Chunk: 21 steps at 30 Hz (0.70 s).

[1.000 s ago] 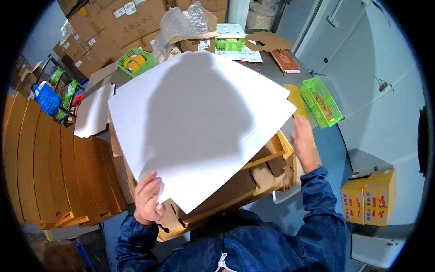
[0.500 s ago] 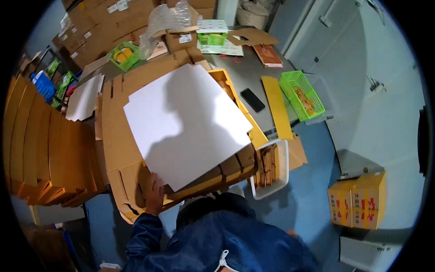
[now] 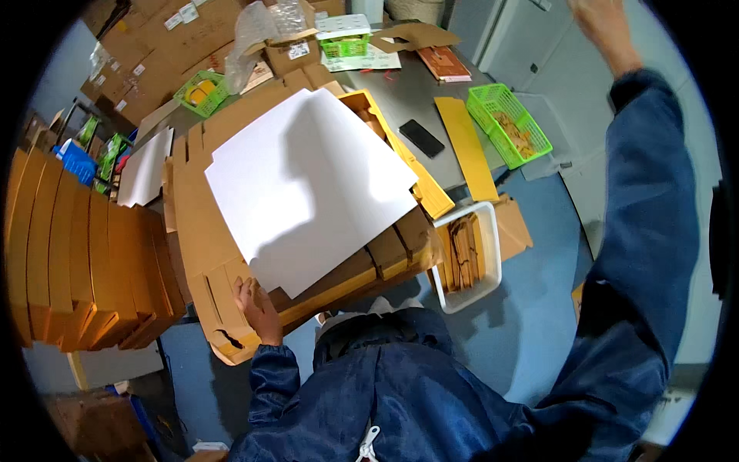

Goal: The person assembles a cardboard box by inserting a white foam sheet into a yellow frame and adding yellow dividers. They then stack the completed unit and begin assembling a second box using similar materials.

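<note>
A large white cardboard sheet (image 3: 323, 223) with notched corners lies on a stack of brown flattened cartons (image 3: 219, 300) in front of me. My left hand (image 3: 260, 308) rests at the stack's front edge, beside the sheet's near left corner. Its fingers are apart and hold nothing. Far up at the right, my right hand (image 3: 604, 31) is raised on an outstretched arm. The picture's upper edge cuts off its fingers, so whatever they hold is hidden. A yellow plastic tray (image 3: 428, 189) sticks out from under the sheet's right side.
On the grey table lie a black phone (image 3: 422, 138), a yellow strip (image 3: 466, 150) and a green basket (image 3: 508, 127). A white bin (image 3: 493, 266) with cardboard pieces stands lower right. Folded brown cartons (image 3: 85, 262) are stacked at left; large boxes (image 3: 177, 54) rise behind.
My right arm has come into view and swung up to the far right. My left hand has slid slightly off the sheet's corner. The whole view has shifted a little.
</note>
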### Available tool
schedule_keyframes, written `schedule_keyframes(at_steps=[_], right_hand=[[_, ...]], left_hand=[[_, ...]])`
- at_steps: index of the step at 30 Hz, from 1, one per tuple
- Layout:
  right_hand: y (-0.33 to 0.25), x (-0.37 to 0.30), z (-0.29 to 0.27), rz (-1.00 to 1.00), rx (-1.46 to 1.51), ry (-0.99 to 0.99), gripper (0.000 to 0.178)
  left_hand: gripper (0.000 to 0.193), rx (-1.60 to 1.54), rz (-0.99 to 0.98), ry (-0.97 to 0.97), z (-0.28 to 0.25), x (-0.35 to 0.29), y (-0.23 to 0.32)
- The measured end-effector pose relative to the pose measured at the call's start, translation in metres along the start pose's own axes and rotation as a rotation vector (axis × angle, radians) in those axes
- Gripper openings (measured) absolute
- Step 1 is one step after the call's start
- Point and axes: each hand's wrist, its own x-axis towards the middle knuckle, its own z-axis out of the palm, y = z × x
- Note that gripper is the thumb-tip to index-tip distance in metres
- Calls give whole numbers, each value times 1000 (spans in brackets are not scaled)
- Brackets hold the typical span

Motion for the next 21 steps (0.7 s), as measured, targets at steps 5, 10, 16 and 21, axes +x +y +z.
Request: schedule_keyframes(at_steps=[5,10,16,21], right_hand=[[-33,-405,86,-113,102,-779,51],[-49,-755,-80,-37,-54,-1933,52],[-182,-690,-46,339,465,-1621,60],[-252,-348,-29,445,1466,-558,55]], left_hand=[[29,-30,118,127,-9,-7,-30],[30,-367,-371,83,-20,-17,-65],[29,-794,-655,-218,15,27,-63],[31,-1054,-781,-392,1,31,-7]])
